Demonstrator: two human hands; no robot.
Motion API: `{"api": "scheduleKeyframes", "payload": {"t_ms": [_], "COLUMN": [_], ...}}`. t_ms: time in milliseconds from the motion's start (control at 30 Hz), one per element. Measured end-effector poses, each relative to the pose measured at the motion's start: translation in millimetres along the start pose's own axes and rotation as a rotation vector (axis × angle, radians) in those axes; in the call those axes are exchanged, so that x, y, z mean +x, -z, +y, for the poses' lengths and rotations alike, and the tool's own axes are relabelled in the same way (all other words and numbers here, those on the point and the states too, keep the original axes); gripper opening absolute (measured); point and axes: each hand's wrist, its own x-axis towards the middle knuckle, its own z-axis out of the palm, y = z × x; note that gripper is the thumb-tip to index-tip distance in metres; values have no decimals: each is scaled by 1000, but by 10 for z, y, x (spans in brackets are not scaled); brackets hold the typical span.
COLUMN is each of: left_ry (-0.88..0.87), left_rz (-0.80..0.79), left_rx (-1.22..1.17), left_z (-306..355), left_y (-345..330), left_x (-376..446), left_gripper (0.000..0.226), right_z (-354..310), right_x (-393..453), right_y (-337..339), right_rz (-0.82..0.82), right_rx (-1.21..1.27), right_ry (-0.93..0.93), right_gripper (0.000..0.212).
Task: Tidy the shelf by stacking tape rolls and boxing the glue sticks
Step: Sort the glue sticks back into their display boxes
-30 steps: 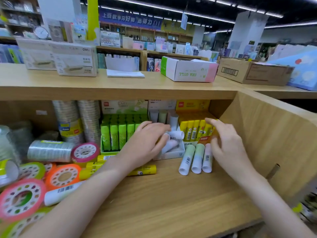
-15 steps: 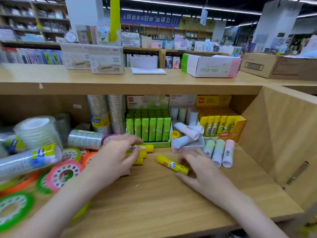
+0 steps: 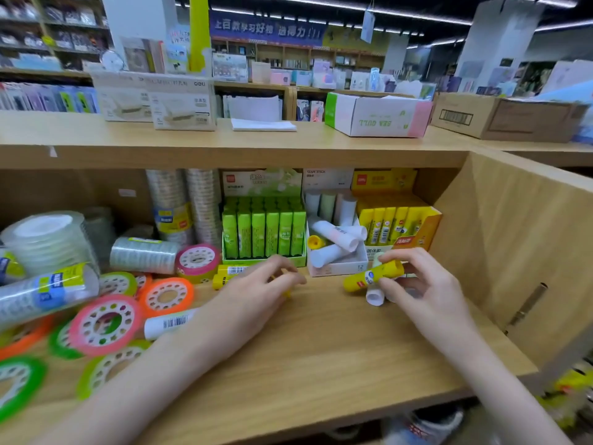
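Shelf [image 3: 321,364] wooden, loose tape rolls [image 3: 106,322] crowding its left. Right hand [image 3: 423,284] pinches yellow glue stick [image 3: 373,275] before white box [image 3: 337,268]. Left hand [image 3: 256,290] curled over another yellow stick; grip unclear.

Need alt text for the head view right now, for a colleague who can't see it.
The right hand pinches a yellow glue stick above the wooden shelf, before the yellow display box. The left hand reaches among loose yellow sticks; tape rolls lie scattered left.
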Motion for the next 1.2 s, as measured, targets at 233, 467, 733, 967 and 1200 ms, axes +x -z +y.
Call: {"api": "scheduleKeyframes", "payload": {"t_ms": [233,467,733,967,1200], "left_ry": [-136,-45,-51,-51,-58], "left_rz": [77,111,76,55,58], "left_rx": [73,120,37,2,-6], "left_z": [215,84,32,22,21], "left_y": [-415,-433,-433,-448,-443], "left_x": [525,508,524,542,547], "left_gripper": [35,36,37,34,33], "right_z": [87,103,250,365,360], "right_x": [230,738,582,389,607], "right_y": [395,247,344,292,388], "right_rz": [238,239,213,240,250], "right_rx": [190,-77,234,765,259], "right_ry": [-154,-36,-178,-324,-182], "right_gripper": [32,31,5,29,53]}}
